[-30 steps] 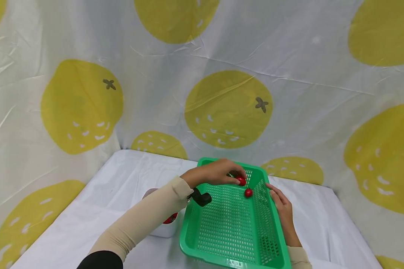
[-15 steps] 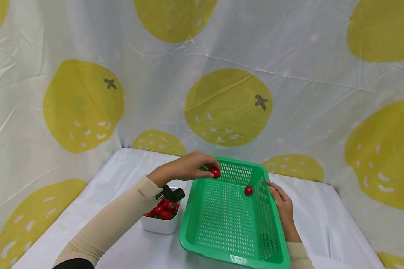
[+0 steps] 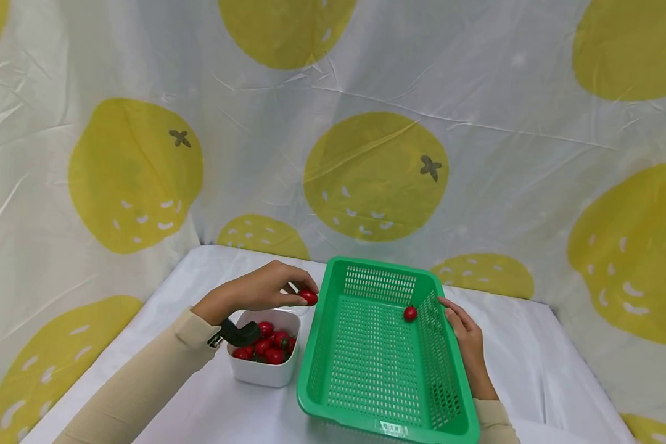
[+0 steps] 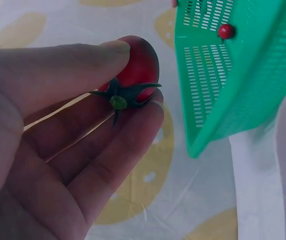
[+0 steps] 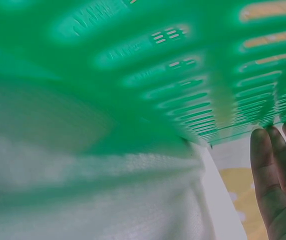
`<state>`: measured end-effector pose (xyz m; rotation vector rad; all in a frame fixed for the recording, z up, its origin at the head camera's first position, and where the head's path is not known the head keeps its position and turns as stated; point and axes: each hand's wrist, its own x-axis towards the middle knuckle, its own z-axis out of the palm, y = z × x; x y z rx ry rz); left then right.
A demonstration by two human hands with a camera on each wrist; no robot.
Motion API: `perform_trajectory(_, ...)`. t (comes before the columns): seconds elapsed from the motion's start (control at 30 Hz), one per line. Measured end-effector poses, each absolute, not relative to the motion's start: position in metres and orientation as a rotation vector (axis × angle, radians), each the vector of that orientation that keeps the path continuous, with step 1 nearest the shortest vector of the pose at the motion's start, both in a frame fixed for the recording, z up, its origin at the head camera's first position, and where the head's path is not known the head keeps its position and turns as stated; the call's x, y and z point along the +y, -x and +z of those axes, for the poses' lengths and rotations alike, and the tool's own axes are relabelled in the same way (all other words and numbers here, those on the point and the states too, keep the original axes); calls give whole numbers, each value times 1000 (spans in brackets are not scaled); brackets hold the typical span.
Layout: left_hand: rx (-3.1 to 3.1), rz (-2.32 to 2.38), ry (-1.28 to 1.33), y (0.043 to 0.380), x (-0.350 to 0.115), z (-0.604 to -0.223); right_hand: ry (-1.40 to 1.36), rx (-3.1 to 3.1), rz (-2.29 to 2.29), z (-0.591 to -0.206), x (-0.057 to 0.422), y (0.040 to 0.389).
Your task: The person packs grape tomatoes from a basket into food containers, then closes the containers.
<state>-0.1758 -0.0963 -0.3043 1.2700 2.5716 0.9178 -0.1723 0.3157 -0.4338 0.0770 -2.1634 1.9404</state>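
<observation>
Between thumb and fingertips, my left hand (image 3: 261,287) pinches a cherry tomato (image 4: 141,62), its green stalk facing the wrist camera. This hand is just left of the green basket (image 3: 374,370), above the back of a white container (image 3: 263,373) that holds several red tomatoes (image 3: 274,356). Another tomato (image 3: 410,313) lies inside the basket near its right wall. My right hand (image 3: 467,345) is at the basket's right side, fingertips at the rim. In the right wrist view its fingers (image 5: 264,170) look straight and reach up against the slotted outer wall.
A white cloth (image 3: 533,370) covers the table under the basket and container. Behind the table hangs a pale curtain (image 3: 494,166) with yellow fruit prints. A clear, shiny rim (image 3: 296,317) shows behind the container.
My left hand has moved left with its tomato, from over the basket's far end to past its left rim. The white container has come into fuller view. My right hand stays at the basket.
</observation>
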Motion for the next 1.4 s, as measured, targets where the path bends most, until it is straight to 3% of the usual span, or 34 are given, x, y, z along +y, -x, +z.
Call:
perform_trajectory(0.7,2646,1007,-1015,152,-149,-352,-88,-2167,1932,-437,316,174)
perform_trajectory(1.4,2662,989,-952,152,-160,-369,-59,-2188,1906,-433,315,176)
